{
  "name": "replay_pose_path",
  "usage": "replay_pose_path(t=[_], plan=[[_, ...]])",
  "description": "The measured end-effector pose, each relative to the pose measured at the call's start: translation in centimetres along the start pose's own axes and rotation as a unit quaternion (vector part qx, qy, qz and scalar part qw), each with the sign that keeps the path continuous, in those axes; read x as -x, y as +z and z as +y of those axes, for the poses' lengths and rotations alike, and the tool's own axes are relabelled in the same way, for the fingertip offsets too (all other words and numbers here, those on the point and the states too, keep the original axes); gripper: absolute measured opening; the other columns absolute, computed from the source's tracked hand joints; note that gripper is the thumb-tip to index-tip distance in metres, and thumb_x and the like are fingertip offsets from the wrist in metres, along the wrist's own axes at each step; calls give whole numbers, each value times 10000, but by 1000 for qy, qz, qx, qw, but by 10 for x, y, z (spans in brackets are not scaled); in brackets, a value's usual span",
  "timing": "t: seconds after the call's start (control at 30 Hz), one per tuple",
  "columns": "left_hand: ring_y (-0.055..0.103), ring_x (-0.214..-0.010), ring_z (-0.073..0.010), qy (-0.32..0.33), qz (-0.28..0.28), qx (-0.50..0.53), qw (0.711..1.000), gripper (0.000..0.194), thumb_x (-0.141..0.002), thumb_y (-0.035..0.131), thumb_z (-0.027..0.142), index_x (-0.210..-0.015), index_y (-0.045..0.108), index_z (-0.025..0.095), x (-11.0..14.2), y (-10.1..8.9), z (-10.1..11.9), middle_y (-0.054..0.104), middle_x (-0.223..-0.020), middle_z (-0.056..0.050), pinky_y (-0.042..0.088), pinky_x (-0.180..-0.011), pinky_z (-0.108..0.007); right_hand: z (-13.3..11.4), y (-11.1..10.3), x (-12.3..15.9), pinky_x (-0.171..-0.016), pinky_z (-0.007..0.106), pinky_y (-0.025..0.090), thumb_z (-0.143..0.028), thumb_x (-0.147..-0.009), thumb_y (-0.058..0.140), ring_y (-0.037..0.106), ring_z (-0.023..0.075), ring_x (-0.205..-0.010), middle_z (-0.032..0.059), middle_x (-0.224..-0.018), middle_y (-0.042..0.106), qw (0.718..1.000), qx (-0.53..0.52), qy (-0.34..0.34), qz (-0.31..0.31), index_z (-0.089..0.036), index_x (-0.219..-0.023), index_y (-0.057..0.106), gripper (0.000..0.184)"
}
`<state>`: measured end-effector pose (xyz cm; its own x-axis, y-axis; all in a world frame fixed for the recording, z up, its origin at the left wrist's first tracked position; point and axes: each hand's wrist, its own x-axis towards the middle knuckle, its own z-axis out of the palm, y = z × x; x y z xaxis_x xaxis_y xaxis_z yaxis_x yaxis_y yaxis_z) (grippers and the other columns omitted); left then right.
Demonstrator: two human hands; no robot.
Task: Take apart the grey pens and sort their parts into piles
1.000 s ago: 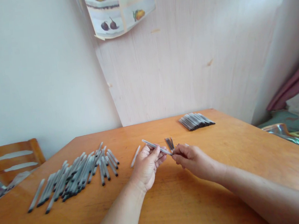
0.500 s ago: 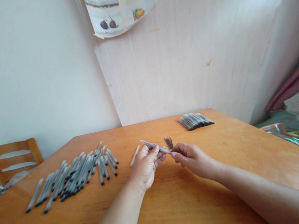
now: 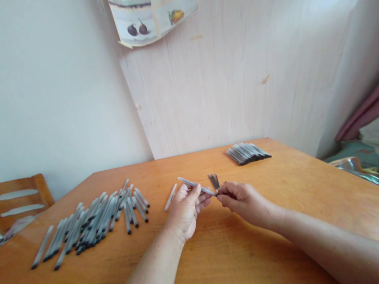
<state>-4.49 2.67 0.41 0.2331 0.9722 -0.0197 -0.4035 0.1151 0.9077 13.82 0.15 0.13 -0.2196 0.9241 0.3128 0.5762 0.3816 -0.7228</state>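
My left hand (image 3: 185, 209) is closed on a translucent pen (image 3: 193, 185), thumb on top and fingers beneath. The pen slants from upper left down to the right. At its lower right end my right hand (image 3: 240, 199) pinches the small dark tip between thumb and forefinger. Just beyond my right fingers lie several thin dark pen refills (image 3: 213, 181), partly hidden by the hand. Left of my left hand, a clear pen part (image 3: 170, 197) rests on the table.
A large loose pile of clear pens with black ends (image 3: 93, 220) covers the left of the wooden table (image 3: 208, 265). A neat row of dark-filled pens (image 3: 247, 153) lies at the back right. A wooden chair (image 3: 17, 198) stands beyond the left edge.
Both hands stay almost in place. My right fingertips have shifted very slightly at the pen's end, where a dark tip now shows. The view has moved a little.
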Motion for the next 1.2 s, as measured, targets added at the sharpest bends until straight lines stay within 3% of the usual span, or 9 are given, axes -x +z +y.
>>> replay_pose_path(t=[0.13,0.33,0.6,0.77,0.93,1.07,1.2], plan=[[697,-808,-197,-5,19,-8,1000,257,-793,674,322,-904,486,186,-1,-1,0,699,-868,-84,532,-657,-269,2,1,0,-524,211,349,-277,-832,537,473,93,-559,-23,-642,560,999,-1,-23,24,-181,-821,592,111],[693,-764,-176,7,53,13,998,208,-810,654,298,-867,504,167,-4,-5,2,708,-857,-99,533,-656,-263,4,-4,1,-533,215,354,-273,-835,524,490,97,-574,-19,-665,587,999,14,-36,7,-184,-854,598,118],[688,-753,-152,14,95,57,994,82,-843,603,206,-857,551,144,-8,-11,6,711,-816,-93,533,-667,-246,19,-36,-12,-524,229,326,-348,-825,526,500,116,-580,-8,-648,602,989,115,45,81,-187,-816,635,194],[690,-752,-164,9,92,47,995,108,-835,620,224,-867,555,145,-8,-11,6,713,-819,-104,533,-656,-253,33,-51,-17,-514,241,273,-340,-789,561,510,125,-581,15,-680,634,968,225,103,36,-203,-819,684,186],[687,-730,-158,3,92,32,995,117,-832,622,226,-871,543,149,-9,-12,4,711,-817,-102,530,-644,-249,40,-48,-18,-534,247,276,-327,-783,569,555,147,-637,36,-738,670,953,269,140,-10,-229,-864,723,200],[688,-748,-163,0,85,20,996,138,-821,637,230,-865,530,154,-9,-12,3,709,-840,-103,530,-644,-252,43,-45,-20,-553,250,294,-352,-787,561,569,163,-675,43,-783,687,949,280,144,-18,-245,-883,728,220],[688,-767,-167,1,75,13,997,161,-813,649,244,-857,521,157,-9,-11,2,708,-864,-109,532,-657,-258,37,-41,-19,-554,249,303,-389,-814,538,550,155,-646,40,-748,671,961,253,113,12,-222,-866,710,245]])
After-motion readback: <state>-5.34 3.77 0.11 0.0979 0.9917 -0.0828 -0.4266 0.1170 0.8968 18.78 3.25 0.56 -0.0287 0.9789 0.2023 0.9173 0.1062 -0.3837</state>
